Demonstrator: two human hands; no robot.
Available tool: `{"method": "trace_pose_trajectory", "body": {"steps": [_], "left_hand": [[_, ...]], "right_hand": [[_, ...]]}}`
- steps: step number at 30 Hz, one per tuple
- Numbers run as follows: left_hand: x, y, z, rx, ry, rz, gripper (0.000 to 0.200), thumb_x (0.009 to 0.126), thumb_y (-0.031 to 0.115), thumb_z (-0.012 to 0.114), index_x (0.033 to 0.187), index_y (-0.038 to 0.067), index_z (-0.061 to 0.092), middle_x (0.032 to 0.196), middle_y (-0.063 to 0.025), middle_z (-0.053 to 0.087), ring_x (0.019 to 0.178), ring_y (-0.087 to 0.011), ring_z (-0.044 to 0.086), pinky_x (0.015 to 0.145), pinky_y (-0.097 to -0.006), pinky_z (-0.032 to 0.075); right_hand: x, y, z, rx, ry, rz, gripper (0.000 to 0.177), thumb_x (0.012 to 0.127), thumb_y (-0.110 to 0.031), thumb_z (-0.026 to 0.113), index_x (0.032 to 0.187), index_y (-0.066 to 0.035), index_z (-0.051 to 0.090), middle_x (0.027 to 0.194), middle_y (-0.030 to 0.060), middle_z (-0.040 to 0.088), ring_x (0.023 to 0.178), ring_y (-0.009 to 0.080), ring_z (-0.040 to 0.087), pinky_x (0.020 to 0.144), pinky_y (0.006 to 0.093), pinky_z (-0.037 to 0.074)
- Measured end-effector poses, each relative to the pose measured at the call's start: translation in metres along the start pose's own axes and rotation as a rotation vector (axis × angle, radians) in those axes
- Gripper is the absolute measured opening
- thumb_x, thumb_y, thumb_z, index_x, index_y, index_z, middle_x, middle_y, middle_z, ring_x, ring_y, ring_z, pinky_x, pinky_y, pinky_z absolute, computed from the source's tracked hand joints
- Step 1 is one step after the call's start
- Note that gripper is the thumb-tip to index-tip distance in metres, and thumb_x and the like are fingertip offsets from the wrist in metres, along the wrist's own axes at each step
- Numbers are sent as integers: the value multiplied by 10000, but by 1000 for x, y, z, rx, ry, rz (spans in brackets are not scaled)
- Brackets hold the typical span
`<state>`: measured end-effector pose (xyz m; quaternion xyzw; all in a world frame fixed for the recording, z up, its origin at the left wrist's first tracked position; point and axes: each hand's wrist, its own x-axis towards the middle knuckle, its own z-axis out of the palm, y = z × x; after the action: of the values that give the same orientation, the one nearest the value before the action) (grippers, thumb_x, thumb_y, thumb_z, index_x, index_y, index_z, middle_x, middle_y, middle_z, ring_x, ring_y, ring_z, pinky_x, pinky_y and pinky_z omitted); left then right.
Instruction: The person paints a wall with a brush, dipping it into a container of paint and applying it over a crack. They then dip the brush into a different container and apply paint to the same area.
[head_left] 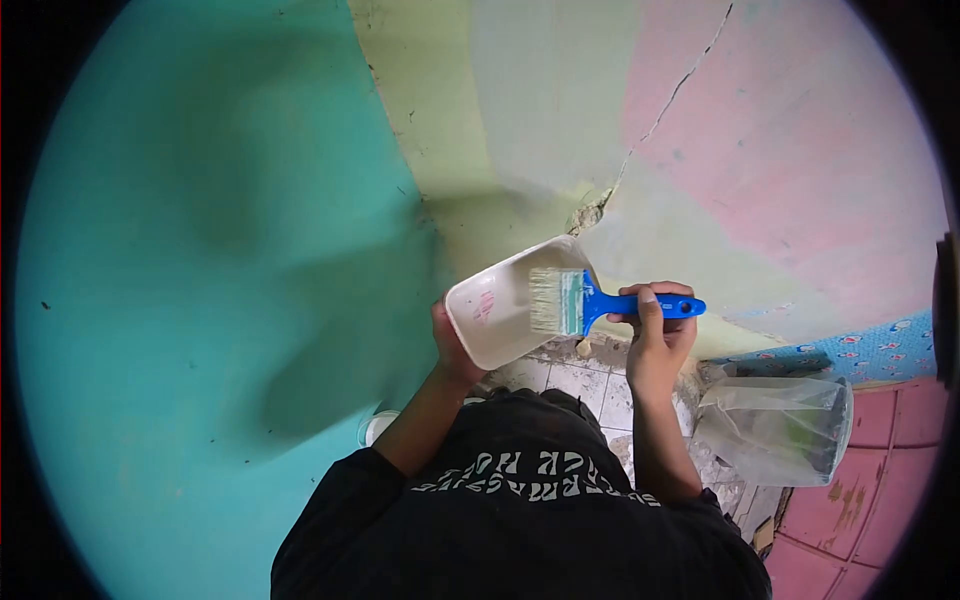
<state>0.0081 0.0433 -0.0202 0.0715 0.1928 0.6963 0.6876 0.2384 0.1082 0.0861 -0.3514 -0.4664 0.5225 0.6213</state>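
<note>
Head view: the only writing is a double row of white block letters across the black shirt (520,520), below both hands. It is upside down to the camera and warped by the lens, so no word can be read for certain. A small pink mark sits inside the white plastic rectangular tub (505,300), too blurred to tell whether it is print or a smear.

The left hand (452,345) is closed on the tub's lower corner, only its thumb side showing. The right hand (655,340) is wrapped around the handle of the blue-handled flat paintbrush (590,300), thumb on top. The pale bristles lie over the tub's open mouth, between the two hands.

Right of and below the right hand lies a clear crumpled plastic bag (775,425), its contents hard to make out. A small whitish round object (378,425) under the left forearm is half hidden.
</note>
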Motion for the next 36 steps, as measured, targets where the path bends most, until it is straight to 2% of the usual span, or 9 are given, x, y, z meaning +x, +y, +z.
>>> {"method": "trace_pose_trajectory", "body": {"steps": [7, 10, 13, 16, 22, 25, 28, 31, 36], "left_hand": [[-10, -36, 48, -21, -51, -71, 719, 1013, 557, 286, 1458, 40, 515, 1400, -146, 601, 1271, -335, 612, 1095, -520, 490], [-8, -58, 37, -52, -70, -61, 754, 997, 584, 299, 1483, 41, 497, 1429, -150, 587, 1295, -342, 597, 1117, -527, 467], [-11, -76, 37, 35, 2, -47, 895, 929, 744, 389, 1548, 99, 433, 1517, -155, 507, 1372, -376, 522, 1144, -607, 406], [-11, -84, 47, 86, 53, -6, 832, 952, 694, 369, 1533, 105, 458, 1502, -142, 525, 1366, -375, 527, 1143, -610, 405], [-11, -103, 44, -182, -180, 3, 801, 978, 653, 316, 1491, 68, 506, 1477, -137, 561, 1347, -351, 555, 1148, -524, 429], [-13, -117, 37, -44, 56, 74, 802, 981, 660, 325, 1499, 73, 498, 1486, -137, 556, 1362, -349, 542, 1148, -525, 426], [-14, -133, 27, -93, -19, 123, 796, 989, 649, 322, 1510, 71, 483, 1506, -141, 539, 1374, -347, 531, 1152, -529, 423], [-13, -142, 34, -19, 119, 146, 792, 993, 640, 313, 1519, 70, 471, 1512, -141, 533, 1376, -346, 530, 1154, -525, 425], [-13, -144, 23, -146, -63, 83, 786, 983, 644, 320, 1525, 96, 470, 1503, -130, 540, 1353, -352, 553, 1091, -562, 476]], "right_hand": [[-2, -4, 3, -68, -127, 114, 234, 1019, -37, 606, 1214, 1, 482, 978, 101, 616, 738, 157, 683, 631, 291, 607], [-6, 0, -12, -238, -334, 142, 270, 1016, -30, 613, 1255, -20, 490, 1061, 108, 609, 826, 148, 681, 662, 286, 625], [10, -9, -24, -183, -256, 104, 272, 1015, -25, 608, 1262, -12, 495, 1043, 105, 619, 803, 143, 680, 659, 279, 619], [29, -32, -45, -25, -217, 178, 238, 1011, -8, 604, 1239, 7, 538, 1032, 105, 634, 853, 145, 686, 689, 279, 634], [24, -13, -52, -163, -384, 178, 251, 1007, 0, 606, 1248, 6, 535, 994, 97, 636, 803, 128, 677, 665, 266, 608], [32, -19, -63, -120, -295, 93, 250, 1004, 10, 603, 1244, 9, 533, 988, 95, 634, 804, 134, 680, 662, 261, 603], [50, -39, -83, -26, -182, 106, 235, 1012, -22, 596, 1236, 4, 529, 959, 127, 665, 792, 176, 693, 657, 278, 610], [56, -36, -103, 120, -127, 154, 173, 1028, -63, 593, 1181, 9, 555, 963, 148, 679, 806, 200, 702, 652, 290, 617], [42, -11, -112, 183, -143, 225, 113, 1031, -84, 618, 1064, 23, 603, 1007, 193, 698, 861, 223, 723, 707, 306, 649]]}}
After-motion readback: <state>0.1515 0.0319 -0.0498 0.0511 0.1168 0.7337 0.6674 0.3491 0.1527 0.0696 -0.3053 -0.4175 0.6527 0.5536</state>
